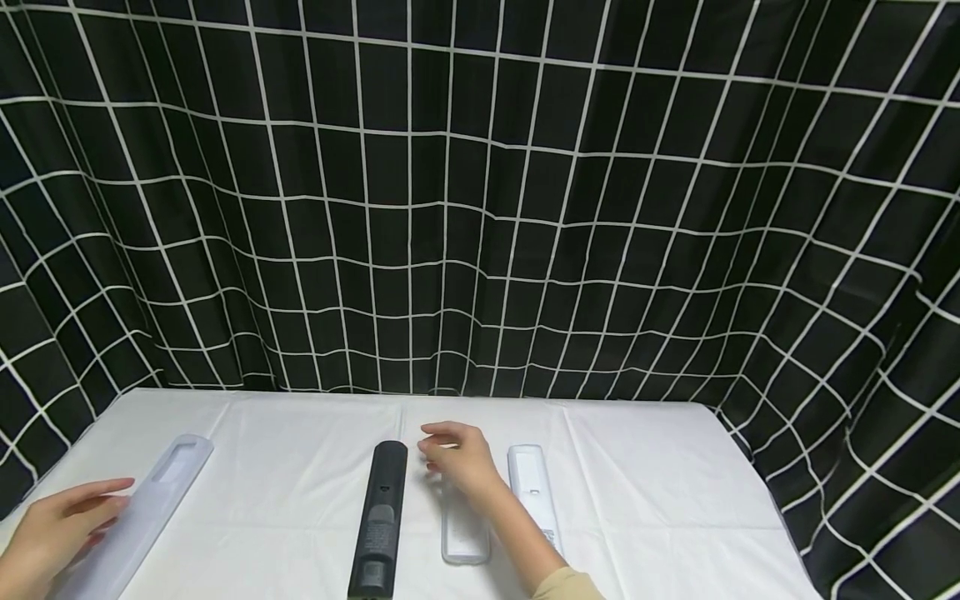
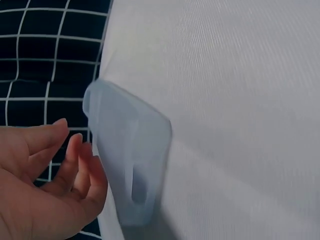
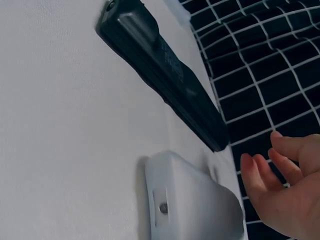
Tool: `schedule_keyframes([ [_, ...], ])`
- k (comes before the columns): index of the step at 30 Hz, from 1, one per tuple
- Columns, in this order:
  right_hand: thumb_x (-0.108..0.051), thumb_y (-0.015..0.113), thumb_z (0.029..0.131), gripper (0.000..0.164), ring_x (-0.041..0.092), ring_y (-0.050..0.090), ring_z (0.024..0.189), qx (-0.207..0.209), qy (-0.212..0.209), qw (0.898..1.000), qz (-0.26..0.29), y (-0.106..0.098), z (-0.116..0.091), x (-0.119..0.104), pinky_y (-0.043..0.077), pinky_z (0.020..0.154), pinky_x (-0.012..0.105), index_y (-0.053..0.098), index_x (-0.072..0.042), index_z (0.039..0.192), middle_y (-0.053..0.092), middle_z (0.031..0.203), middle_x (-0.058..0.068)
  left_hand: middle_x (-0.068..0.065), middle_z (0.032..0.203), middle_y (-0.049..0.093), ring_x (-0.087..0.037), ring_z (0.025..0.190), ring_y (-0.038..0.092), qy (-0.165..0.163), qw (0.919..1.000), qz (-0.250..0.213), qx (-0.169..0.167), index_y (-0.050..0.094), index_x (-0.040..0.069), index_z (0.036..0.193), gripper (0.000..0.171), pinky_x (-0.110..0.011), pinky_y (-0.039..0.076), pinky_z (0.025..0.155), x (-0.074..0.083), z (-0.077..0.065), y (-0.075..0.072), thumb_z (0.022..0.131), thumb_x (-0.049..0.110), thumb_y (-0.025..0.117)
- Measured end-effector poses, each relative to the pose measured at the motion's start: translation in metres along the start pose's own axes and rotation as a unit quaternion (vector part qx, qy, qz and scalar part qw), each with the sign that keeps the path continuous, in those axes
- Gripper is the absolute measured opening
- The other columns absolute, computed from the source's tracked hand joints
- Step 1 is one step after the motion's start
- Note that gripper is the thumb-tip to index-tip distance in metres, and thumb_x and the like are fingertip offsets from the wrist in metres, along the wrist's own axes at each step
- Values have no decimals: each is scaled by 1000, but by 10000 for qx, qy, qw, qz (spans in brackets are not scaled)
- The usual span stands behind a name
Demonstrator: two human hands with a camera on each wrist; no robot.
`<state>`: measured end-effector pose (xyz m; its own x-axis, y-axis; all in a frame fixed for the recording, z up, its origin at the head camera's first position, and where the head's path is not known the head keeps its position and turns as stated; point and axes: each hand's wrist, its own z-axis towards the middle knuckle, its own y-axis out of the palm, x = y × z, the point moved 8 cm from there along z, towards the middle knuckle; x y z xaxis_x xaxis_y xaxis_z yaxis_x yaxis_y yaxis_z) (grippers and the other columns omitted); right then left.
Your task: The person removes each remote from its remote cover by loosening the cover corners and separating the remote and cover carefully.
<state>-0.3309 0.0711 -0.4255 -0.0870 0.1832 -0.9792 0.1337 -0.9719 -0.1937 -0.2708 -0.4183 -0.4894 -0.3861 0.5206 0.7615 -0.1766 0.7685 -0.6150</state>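
Note:
At the left of the white table lies a long, pale translucent sleeve with a rectangular cut-out at its far end, looking like a silicone remote cover. My left hand is beside it, fingers loosely bent and holding nothing; in the left wrist view the cover sits just past the fingertips. Over the far end of a short white remote is my right hand, its fingers relaxed with nothing between them. The forearm partly hides that remote. A black remote control lies back side up to the left of this hand.
Right of the right forearm lies another white remote, partly covered by the arm. A white cloth with creases covers the table. Behind and around the table hangs a black curtain with a white grid.

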Motion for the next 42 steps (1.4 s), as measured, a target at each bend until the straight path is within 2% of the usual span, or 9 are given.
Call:
schedule_keyframes([
  [4,1,68,97,35,37,76,90,74,73,9999,59,-10,-1,2,66,82,39,65,15,128,73,104,23,-30,120,67,-2,81,60,352,9992,30,-190,51,-12,145,51,-18,55,64,20,-6,4,106,18,64],
  [8,1,69,96,35,25,73,85,194,124,9995,211,-20,-4,5,66,82,40,65,16,128,72,104,21,-25,116,72,10,77,56,727,9968,52,-317,51,-14,144,51,-17,55,66,42,-13,12,107,20,60],
  [12,0,69,97,36,22,71,85,317,104,9991,257,-29,-6,5,65,82,42,64,16,129,72,107,23,-31,122,69,6,80,58,884,9950,34,-465,51,-14,144,50,-18,56,68,61,-20,24,108,20,59],
  [21,-1,69,97,33,31,73,92,553,73,9984,28,-46,-12,2,66,81,41,67,12,127,73,108,23,-18,112,75,0,81,64,1369,9879,-382,-628,53,-14,142,46,-20,58,71,102,-31,53,107,14,61],
  [27,0,71,96,31,32,73,91,773,58,9970,-9,-56,-16,0,66,80,43,69,11,124,74,107,23,-9,107,75,-4,83,65,1427,9833,-807,-789,54,-14,142,45,-22,58,73,120,-37,74,106,12,62],
  [35,0,69,97,31,28,71,93,848,147,9963,5,-63,-18,2,65,83,43,69,10,126,73,112,23,-11,117,74,-9,89,66,1303,9770,-1412,-922,53,-12,145,46,-25,60,78,142,-44,97,106,12,62],
  [42,-2,68,99,33,28,70,97,850,162,9962,-40,-66,-20,0,65,86,43,67,9,130,71,117,25,-4,109,72,-13,92,65,1355,9703,-1750,-977,56,-9,144,44,-27,59,79,166,-51,120,106,12,62],
])
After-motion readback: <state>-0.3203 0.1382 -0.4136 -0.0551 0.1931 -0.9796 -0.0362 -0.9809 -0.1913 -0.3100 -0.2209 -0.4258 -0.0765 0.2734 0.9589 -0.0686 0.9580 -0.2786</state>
